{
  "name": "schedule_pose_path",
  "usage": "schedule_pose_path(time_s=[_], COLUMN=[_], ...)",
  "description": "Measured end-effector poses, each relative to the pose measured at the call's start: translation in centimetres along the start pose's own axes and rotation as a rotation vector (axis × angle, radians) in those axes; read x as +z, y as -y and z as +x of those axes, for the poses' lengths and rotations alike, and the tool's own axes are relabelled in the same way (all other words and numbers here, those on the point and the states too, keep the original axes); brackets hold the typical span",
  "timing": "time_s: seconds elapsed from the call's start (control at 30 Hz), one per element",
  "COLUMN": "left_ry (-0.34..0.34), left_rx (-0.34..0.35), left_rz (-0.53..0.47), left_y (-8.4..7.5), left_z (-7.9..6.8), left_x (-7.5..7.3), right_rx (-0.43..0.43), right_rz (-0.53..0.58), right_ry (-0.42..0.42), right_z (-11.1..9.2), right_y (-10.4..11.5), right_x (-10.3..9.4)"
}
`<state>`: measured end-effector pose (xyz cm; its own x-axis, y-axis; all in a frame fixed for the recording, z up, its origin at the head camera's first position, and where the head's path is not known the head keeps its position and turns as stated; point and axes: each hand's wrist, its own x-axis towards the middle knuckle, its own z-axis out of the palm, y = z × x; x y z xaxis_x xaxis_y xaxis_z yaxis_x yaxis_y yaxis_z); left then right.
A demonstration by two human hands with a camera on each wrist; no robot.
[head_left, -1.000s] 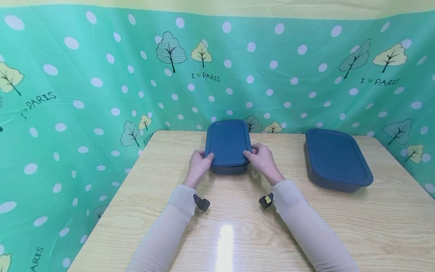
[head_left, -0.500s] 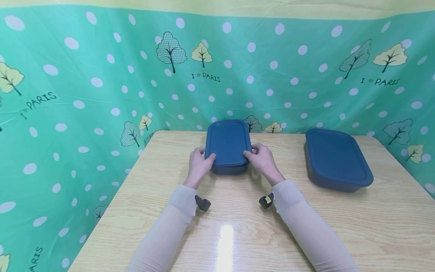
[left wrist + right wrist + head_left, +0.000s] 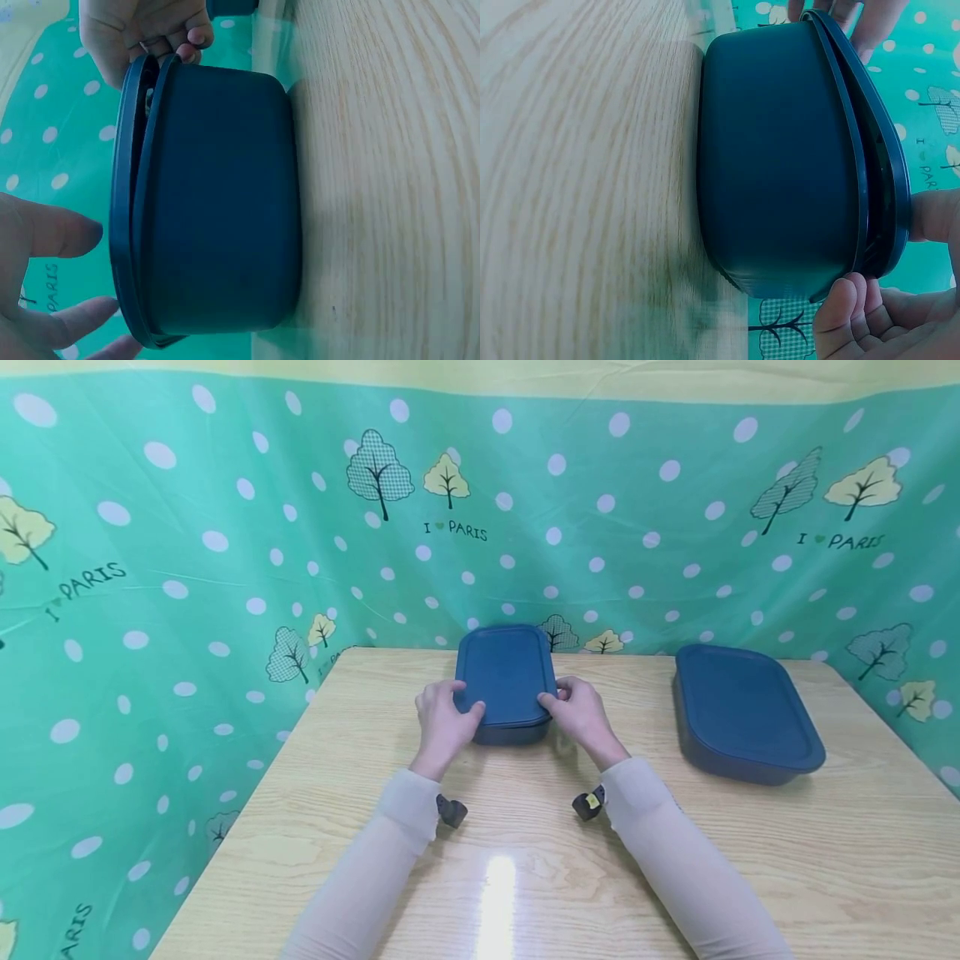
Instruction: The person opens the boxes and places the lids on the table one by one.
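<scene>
A dark blue lidded food container [image 3: 513, 736] sits at the table's back, between both hands. Its lid [image 3: 504, 672] is on but tilted: the right wrist view shows a gap under the rim, widest toward my right hand [image 3: 583, 716]. That hand pinches the lid's near right corner, thumb [image 3: 931, 216] on top and curled fingers [image 3: 840, 304] at the rim beneath. My left hand [image 3: 441, 727] is spread at the near left corner. In the left wrist view its thumb [image 3: 71, 234] stands off the lid top, while its fingertips [image 3: 105, 307] are right at the lid's edge.
A second, larger dark blue container [image 3: 750, 714] with its lid on stands to the right on the wooden table [image 3: 540, 877]. A green polka-dot cloth [image 3: 225, 568] hangs behind and to the left, close to the table's back edge.
My left hand has loosened from the lid's left edge, its fingers spreading and lifting, and has shifted slightly right. The right hand and both containers stay where they were.
</scene>
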<state>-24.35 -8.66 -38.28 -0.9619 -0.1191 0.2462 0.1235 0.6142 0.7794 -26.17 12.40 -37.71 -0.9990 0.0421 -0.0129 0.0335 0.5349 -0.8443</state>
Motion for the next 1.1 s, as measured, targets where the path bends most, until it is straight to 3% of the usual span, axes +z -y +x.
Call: schedule_pose_path(time_s=[0.2,0.8,1.1], left_ry=[0.029,0.107,0.145], left_rx=[0.082,0.205,0.273], left_rz=[0.072,0.191,0.301], left_y=[-0.6,-1.7,-1.9], left_z=[-0.4,-1.2,-1.6], left_x=[0.0,0.6,0.8], right_rx=[0.002,-0.008,-0.016], right_rz=[0.003,0.0,-0.012], right_ry=[0.0,-0.005,-0.01], right_z=[0.0,0.0,0.2], right_y=[0.0,-0.1,-0.2], right_x=[0.0,0.0,0.1])
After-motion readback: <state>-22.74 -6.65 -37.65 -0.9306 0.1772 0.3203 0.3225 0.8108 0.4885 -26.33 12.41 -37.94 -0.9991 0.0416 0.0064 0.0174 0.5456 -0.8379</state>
